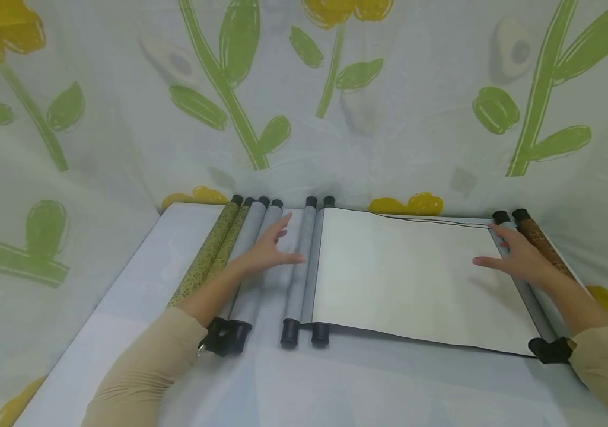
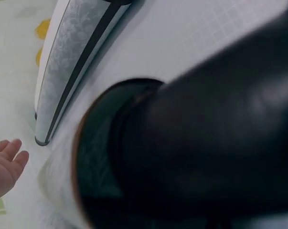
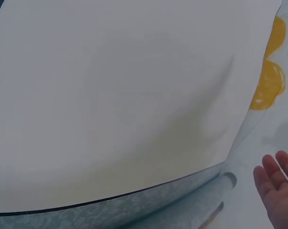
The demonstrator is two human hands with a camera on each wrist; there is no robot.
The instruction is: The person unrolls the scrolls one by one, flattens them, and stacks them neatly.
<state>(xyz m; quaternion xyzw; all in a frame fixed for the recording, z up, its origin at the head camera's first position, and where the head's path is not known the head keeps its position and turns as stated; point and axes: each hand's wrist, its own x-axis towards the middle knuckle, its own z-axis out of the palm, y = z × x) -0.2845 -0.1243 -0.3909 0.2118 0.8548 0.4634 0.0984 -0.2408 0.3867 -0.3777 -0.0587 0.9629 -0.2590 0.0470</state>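
The table (image 1: 357, 391) bears the spread scroll (image 1: 400, 279), probably light, limp and easily creased; the left hand (image 1: 267, 251) and right hand (image 1: 525, 256) hover either side, fingers parted, gripping nothing; its black knobs (image 1: 321, 336) (firmer, presumably) seem the best hold.

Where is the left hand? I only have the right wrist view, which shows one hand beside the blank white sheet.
Observer: In the head view, the left hand is left of the blank white sheet, near a grey roll with black end caps.
Reviewer: Is that hand holding anything?
Observer: No, its fingers are spread with nothing between them.
Reviewer: Which roll lies farthest left?
Observer: An olive speckled roll, with a second one like it right alongside.
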